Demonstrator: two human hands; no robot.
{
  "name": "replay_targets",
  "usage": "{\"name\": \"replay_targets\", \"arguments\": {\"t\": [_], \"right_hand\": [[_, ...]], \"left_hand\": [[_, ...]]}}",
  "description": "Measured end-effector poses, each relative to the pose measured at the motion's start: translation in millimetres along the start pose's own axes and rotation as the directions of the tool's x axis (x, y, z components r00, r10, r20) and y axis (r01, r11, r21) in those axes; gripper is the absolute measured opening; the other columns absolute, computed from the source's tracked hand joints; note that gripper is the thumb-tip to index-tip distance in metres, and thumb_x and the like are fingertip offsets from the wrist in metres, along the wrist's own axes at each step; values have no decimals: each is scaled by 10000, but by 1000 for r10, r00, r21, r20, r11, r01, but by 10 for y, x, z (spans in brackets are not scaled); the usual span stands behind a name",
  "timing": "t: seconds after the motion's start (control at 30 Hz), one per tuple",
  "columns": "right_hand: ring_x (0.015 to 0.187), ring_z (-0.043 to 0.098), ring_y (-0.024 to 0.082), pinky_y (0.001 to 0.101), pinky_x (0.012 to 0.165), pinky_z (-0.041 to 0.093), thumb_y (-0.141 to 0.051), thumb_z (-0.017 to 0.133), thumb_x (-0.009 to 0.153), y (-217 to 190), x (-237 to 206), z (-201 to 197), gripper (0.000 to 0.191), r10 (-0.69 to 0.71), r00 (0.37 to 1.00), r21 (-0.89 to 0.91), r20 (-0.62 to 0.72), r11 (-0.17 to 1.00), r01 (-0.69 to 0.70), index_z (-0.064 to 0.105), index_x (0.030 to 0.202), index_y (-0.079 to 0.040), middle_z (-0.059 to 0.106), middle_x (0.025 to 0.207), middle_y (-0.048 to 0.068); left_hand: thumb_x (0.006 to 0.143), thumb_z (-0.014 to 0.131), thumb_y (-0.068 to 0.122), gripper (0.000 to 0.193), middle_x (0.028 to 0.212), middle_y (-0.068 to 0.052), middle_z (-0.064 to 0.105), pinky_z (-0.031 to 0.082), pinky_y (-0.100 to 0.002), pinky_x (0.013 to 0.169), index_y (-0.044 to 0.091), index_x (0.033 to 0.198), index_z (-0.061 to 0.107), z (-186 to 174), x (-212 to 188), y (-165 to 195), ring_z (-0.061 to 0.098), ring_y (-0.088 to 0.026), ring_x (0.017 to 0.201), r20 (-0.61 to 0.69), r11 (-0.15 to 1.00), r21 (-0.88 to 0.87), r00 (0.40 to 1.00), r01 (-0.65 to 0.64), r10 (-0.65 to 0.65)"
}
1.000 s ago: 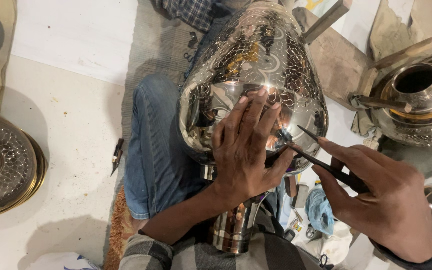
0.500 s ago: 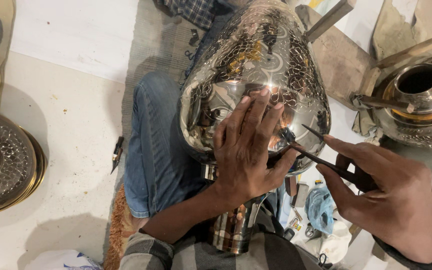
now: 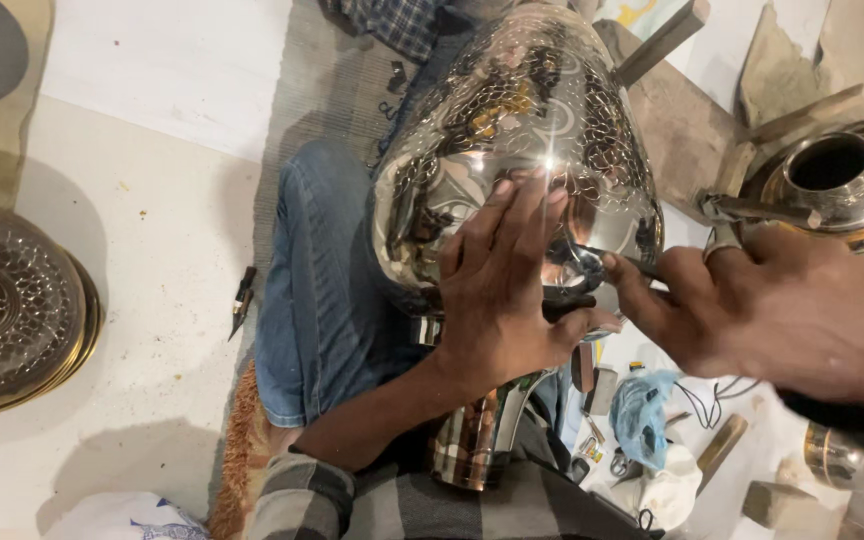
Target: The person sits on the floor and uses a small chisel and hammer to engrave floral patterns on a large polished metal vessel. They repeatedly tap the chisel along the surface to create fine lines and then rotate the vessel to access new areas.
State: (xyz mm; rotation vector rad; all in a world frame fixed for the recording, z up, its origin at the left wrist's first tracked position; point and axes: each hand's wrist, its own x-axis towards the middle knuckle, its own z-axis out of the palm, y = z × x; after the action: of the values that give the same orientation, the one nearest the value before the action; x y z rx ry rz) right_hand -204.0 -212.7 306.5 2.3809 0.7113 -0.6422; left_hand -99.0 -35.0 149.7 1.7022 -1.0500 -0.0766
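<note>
Your left hand (image 3: pixel 497 300) lies flat, fingers (image 3: pixel 512 215) spread apart, on the large engraved silver metal vase (image 3: pixel 512 130) across your lap, its long axis running away from you. Your right hand (image 3: pixel 752 310) has fingers pinched on a thin dark engraving tool (image 3: pixel 592 262), tip pointing left at the vase just beside your left fingers.

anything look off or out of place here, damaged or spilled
Nothing looks spilled or broken. The left hand lies flat on the shiny patterned metal vessel across the lap, and the right hand holds a thin tool to it. One small dark tool lies alone on the floor left of the knee.
</note>
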Motion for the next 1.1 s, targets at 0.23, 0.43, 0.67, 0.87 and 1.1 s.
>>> {"name": "replay_targets", "arguments": {"t": [0.23, 0.43, 0.67, 0.87, 1.1], "right_hand": [[355, 326, 78, 273, 369, 305, -341, 518, 1050, 413, 382, 295, 443, -681, 732, -254, -15, 711, 656, 608, 705, -77, 368, 470, -16], [360, 370, 65, 249, 400, 335, -226, 642, 986, 198, 878, 46, 571, -923, 357, -222, -141, 381, 898, 552, 426, -159, 353, 467, -88], [466, 493, 211, 336, 366, 411, -101, 606, 871, 363, 991, -329, 285, -751, 630, 101, 198, 655, 749, 591, 597, -25, 497, 579, 62], [436, 541, 84, 252, 342, 468, -391, 570, 933, 413, 445, -218, 492, -63, 874, 100, 482, 995, 17, 598, 1345, -123, 582, 718, 61], [351, 416, 37, 213, 279, 350, -306, 634, 905, 206, 246, -205, 490, -142, 985, -82, 97, 985, 150, 652, 1352, -107, 510, 566, -3]], "left_hand": [[637, 867, 635, 1293, 1669, -81, 394, 298, -457, 1203, 149, 1637, 208, -190, 0, -166, 408, -274, 1546, 92, 995, -97, 995, -26, 35], [623, 927, 525, 1302, 1669, -54, 392, 312, -427, 1169, 180, 1642, 194, -225, 29, -233, 445, -239, 1507, 147, 997, -69, 988, -27, 37], [700, 810, 727, 1264, 1675, -79, 373, 303, -419, 1168, 150, 1648, 206, -221, -5, -286, 438, -241, 1511, 125, 991, -120, 990, -53, 68], [676, 724, 783, 1276, 1690, -43, 387, 282, -436, 1204, 146, 1660, 220, -185, -40, -302, 394, -225, 1541, 167, 995, -95, 985, -32, 48], [628, 815, 758, 1319, 1663, -67, 371, 279, -451, 1162, 133, 1629, 226, -202, -3, -276, 378, -241, 1502, 155, 992, -119, 986, -40, 59]]}}
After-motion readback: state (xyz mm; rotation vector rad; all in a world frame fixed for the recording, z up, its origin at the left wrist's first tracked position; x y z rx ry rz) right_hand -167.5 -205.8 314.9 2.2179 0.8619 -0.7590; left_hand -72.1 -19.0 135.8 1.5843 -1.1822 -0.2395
